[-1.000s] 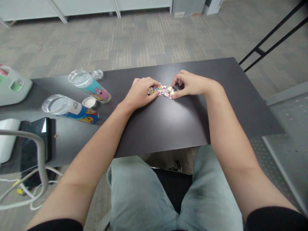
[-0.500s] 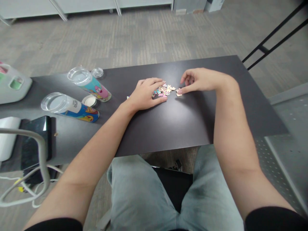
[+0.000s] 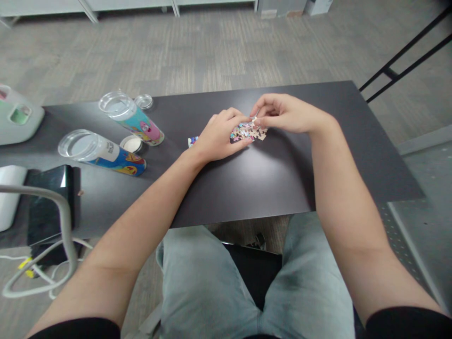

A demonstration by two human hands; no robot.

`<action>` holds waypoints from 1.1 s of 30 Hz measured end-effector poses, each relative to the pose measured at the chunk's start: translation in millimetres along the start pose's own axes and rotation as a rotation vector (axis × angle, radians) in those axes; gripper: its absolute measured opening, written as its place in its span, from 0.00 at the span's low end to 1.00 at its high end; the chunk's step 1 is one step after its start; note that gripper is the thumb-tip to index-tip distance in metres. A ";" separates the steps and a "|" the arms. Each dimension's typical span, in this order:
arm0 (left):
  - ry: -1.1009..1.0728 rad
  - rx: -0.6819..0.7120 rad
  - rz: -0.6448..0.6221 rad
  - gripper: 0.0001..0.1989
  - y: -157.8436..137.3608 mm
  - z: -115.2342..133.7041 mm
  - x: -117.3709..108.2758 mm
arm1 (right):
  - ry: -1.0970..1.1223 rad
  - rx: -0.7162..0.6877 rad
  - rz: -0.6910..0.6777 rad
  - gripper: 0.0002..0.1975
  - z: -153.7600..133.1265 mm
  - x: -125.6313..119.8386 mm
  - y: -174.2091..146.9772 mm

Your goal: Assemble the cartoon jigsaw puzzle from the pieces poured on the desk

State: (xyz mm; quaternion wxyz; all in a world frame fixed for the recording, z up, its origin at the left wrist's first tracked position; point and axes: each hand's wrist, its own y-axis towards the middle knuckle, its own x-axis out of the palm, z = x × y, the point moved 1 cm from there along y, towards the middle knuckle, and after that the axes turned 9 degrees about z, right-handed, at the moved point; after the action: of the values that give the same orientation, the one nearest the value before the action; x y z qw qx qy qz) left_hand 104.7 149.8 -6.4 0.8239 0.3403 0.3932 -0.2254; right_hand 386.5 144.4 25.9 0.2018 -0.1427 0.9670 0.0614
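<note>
A small heap of jigsaw puzzle pieces (image 3: 243,133), pale and multicoloured, lies on the dark table. Around its left side curves my left hand (image 3: 219,134), thumb and fingers apart, palm down on the tabletop. My right hand (image 3: 282,113) is at the heap's upper right edge. Its thumb and forefinger are pinched on a small pale puzzle piece (image 3: 254,121), partly covered by the fingertips. A bluish printed bit (image 3: 192,141) sticks out beside my left wrist; the rest of it is hidden.
On the left lie two clear-topped printed tubes, one pink and teal (image 3: 144,125), one blue (image 3: 123,160). Round lids (image 3: 144,101) are near them. Farther left are a black glossy object (image 3: 49,202), a white cable (image 3: 67,226) and a pale plastic container (image 3: 21,120).
My right hand has moved left and up against the heap, with its fingers now pinched together. The pieces sit closer together, and my left hand has shifted slightly right.
</note>
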 end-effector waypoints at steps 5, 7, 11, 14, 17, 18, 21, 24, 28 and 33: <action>0.033 -0.009 -0.041 0.30 -0.8 0.7 1.6 | -0.035 -0.054 0.039 0.30 4.1 -5.5 0.7; 0.033 -0.006 -0.024 0.24 0.3 -0.8 2.8 | -0.156 -0.063 0.068 0.32 6.7 -9.8 0.0; 0.025 0.032 -0.006 0.19 2.2 -3.4 5.1 | -0.411 -0.051 0.028 0.40 14.6 -13.3 0.3; -0.034 0.048 0.029 0.17 2.5 -4.3 4.8 | -0.458 -0.061 -0.015 0.38 18.4 -10.3 2.0; -0.082 0.038 0.080 0.16 3.0 -6.2 2.6 | -0.428 -0.055 -0.050 0.29 18.0 -4.7 3.4; -0.097 0.029 0.099 0.16 3.2 -7.3 1.8 | -0.406 -0.038 -0.063 0.27 17.5 -2.6 3.7; -0.144 -0.015 0.162 0.20 4.1 -11.9 -0.7 | -0.349 0.008 -0.072 0.22 16.8 2.3 4.7; -0.186 -0.075 0.210 0.24 5.1 -17.5 -3.6 | -0.363 -0.037 -0.018 0.21 19.2 4.9 6.0; -0.195 -0.139 0.236 0.29 5.4 -25.5 -13.4 | -0.411 -0.206 0.025 0.37 27.5 13.9 10.5; 0.066 -0.176 0.086 0.33 -2.0 -37.5 -42.5 | -0.451 -0.388 0.010 0.34 35.0 42.2 20.7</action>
State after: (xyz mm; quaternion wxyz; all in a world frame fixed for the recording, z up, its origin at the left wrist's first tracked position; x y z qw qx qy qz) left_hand 59.8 180.5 9.7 0.8462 0.2901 0.4234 -0.1433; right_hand 356.2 159.7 -21.9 0.3801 -0.1568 0.8687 0.2761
